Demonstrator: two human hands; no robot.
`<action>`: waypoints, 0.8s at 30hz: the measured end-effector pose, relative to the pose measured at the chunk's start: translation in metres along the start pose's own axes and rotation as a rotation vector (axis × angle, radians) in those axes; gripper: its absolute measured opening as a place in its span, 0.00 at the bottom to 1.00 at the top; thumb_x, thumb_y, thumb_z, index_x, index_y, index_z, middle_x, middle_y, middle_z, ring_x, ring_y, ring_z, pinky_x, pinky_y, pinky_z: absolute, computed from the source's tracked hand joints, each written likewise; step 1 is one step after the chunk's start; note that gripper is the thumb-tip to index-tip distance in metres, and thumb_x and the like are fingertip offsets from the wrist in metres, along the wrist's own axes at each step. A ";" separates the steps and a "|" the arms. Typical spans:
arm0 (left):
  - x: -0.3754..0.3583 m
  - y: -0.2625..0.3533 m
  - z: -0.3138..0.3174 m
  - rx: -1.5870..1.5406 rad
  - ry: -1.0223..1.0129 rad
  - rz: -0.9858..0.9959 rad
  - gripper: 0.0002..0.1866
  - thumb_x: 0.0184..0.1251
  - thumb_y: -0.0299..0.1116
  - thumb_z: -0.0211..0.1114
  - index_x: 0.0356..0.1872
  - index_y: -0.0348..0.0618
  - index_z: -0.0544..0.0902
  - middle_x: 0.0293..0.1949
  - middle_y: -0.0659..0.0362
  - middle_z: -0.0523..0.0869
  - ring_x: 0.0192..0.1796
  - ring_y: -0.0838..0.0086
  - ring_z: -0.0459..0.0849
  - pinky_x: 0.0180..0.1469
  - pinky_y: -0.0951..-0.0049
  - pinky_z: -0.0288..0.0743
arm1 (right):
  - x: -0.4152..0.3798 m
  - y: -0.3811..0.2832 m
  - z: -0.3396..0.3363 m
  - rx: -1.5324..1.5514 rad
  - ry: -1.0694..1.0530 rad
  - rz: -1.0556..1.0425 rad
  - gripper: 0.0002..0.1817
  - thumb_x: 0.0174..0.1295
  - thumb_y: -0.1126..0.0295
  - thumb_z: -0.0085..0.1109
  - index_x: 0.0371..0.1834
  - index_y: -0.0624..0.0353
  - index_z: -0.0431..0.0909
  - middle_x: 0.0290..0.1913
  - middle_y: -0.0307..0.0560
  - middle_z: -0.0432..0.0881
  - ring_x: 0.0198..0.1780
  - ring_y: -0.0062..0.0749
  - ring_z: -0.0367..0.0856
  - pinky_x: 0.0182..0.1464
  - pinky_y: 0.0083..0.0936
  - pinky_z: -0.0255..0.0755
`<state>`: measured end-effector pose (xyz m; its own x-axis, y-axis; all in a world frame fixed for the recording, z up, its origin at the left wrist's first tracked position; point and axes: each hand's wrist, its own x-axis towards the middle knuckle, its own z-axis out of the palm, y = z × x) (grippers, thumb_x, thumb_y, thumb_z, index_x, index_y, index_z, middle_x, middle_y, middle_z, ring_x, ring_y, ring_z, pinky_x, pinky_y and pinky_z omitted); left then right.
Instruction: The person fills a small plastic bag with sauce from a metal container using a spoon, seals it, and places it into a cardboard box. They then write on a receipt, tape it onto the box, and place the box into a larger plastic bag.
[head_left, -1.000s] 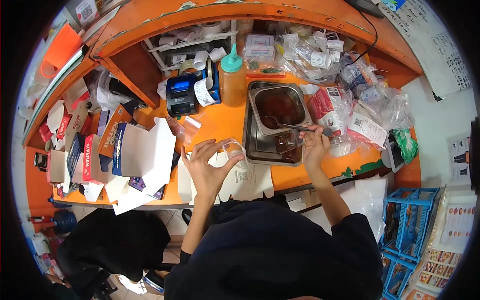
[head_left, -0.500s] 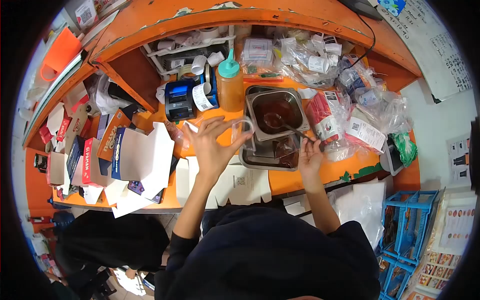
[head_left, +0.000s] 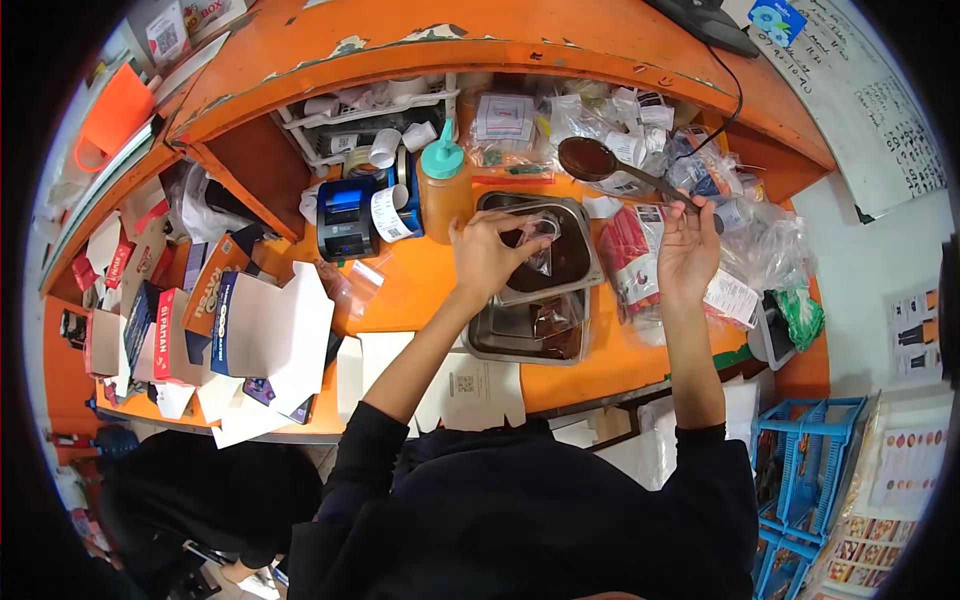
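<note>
My left hand pinches the rim of a small clear plastic bag, its mouth spread round, above a steel pan of dark brown sauce. My right hand grips the handle of a ladle, raised beyond the pan with brown sauce in its bowl. Nearer me, in a second steel tray, lies a small clear bag with dark contents. A squeeze bottle of amber liquid with a teal cap stands left of the pan.
Open cardboard boxes crowd the left side. Behind the bottle are a blue label printer and a white rack. Plastic-wrapped packets lie at right. A flat white box sits at the front edge. Another person is at lower left.
My right hand has lifted the ladle out of the sauce, up and to the right. My left hand has moved right with the clear bag, over the pan. The camera view has shifted slightly.
</note>
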<state>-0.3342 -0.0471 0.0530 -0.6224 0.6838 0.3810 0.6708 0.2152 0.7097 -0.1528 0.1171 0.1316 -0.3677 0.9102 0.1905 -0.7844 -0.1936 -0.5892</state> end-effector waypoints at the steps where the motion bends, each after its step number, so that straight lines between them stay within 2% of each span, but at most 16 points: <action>1: 0.001 0.000 0.002 0.000 -0.002 -0.003 0.22 0.45 0.55 0.76 0.40 0.55 0.90 0.42 0.60 0.89 0.52 0.70 0.81 0.63 0.48 0.54 | 0.000 0.002 0.000 -0.008 0.006 0.015 0.14 0.71 0.64 0.53 0.41 0.67 0.74 0.46 0.59 0.79 0.44 0.35 0.79 0.50 0.26 0.79; 3: 0.003 0.002 0.003 0.033 0.024 0.011 0.22 0.45 0.54 0.76 0.40 0.54 0.90 0.40 0.63 0.89 0.51 0.71 0.81 0.58 0.57 0.57 | -0.003 0.007 0.000 -0.018 0.017 0.034 0.13 0.71 0.64 0.53 0.41 0.67 0.74 0.46 0.59 0.79 0.43 0.35 0.79 0.49 0.25 0.79; 9: 0.006 0.009 -0.004 0.011 0.074 0.005 0.24 0.44 0.53 0.77 0.42 0.53 0.90 0.40 0.63 0.89 0.50 0.72 0.80 0.55 0.63 0.57 | -0.019 0.018 0.003 -0.160 -0.048 -0.015 0.12 0.71 0.65 0.53 0.38 0.64 0.74 0.41 0.55 0.81 0.37 0.33 0.80 0.43 0.24 0.78; 19: 0.006 0.008 -0.006 -0.015 0.084 -0.036 0.24 0.42 0.53 0.78 0.38 0.50 0.89 0.39 0.61 0.88 0.49 0.70 0.80 0.54 0.62 0.57 | -0.026 0.013 0.019 -0.346 -0.256 -0.220 0.13 0.73 0.63 0.50 0.38 0.64 0.72 0.40 0.59 0.81 0.34 0.36 0.81 0.36 0.28 0.78; 24: 0.005 0.006 -0.005 0.000 0.094 -0.023 0.24 0.42 0.52 0.78 0.39 0.51 0.89 0.40 0.62 0.88 0.49 0.70 0.80 0.53 0.62 0.57 | -0.030 0.008 0.033 -0.457 -0.430 -0.330 0.14 0.74 0.65 0.46 0.38 0.68 0.70 0.40 0.62 0.78 0.31 0.41 0.80 0.32 0.33 0.79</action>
<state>-0.3352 -0.0456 0.0627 -0.6728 0.6103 0.4182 0.6557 0.2300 0.7192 -0.1641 0.0765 0.1469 -0.3856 0.6518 0.6531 -0.6349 0.3261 -0.7003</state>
